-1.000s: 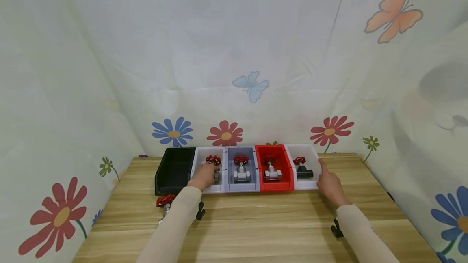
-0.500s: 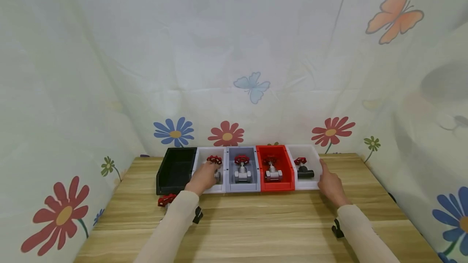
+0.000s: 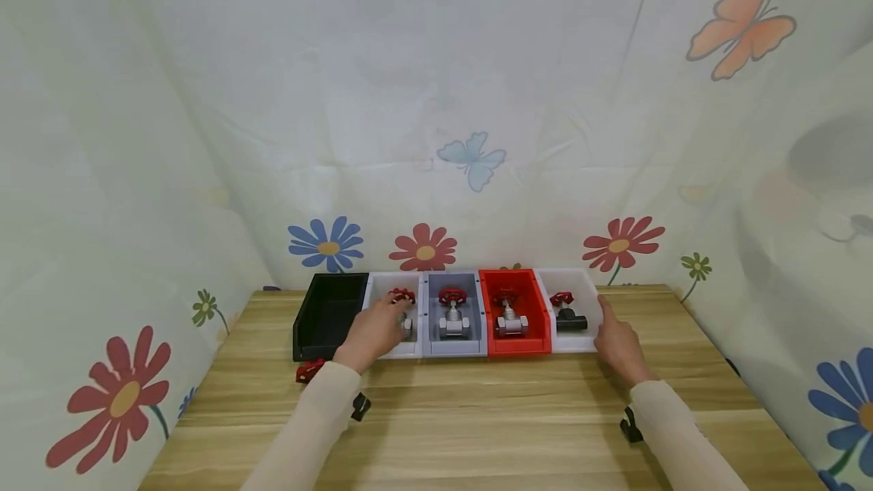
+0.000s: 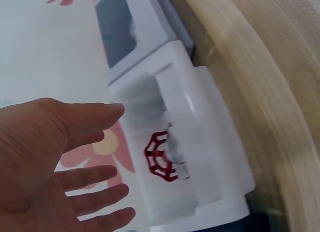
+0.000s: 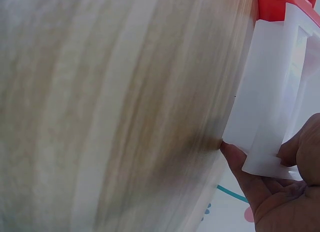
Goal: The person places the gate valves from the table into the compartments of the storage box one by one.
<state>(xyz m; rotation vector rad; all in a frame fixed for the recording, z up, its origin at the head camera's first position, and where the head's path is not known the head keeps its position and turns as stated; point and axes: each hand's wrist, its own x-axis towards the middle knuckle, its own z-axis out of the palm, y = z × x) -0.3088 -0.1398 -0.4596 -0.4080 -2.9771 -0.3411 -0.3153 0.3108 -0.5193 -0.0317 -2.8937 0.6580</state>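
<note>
My left hand (image 3: 373,332) is over the left white bin (image 4: 220,167), its fingers extended and apart. In the left wrist view they hold nothing, and a valve with a red handwheel (image 4: 161,157) lies inside that bin. My right hand (image 3: 619,343) grips the outer side wall of the right white bin (image 5: 260,111), thumb on one face and a finger on the other. A valve with a black body (image 3: 570,320) and red handwheel sits in that bin. Metal valves stand in the grey-blue bin (image 3: 453,349) and the red bin (image 3: 518,348).
The bins form one row at the back of the wooden table (image 3: 477,423), against a flower-printed curtain. A black bin (image 3: 332,313) ends the row at the left. In front of it, another red-wheeled valve (image 3: 310,370) is partly hidden by my left sleeve.
My left hand has let go of the valve in the left white bin, its fingers opening as it draws slightly back and left. My right hand stays on the right white bin.
</note>
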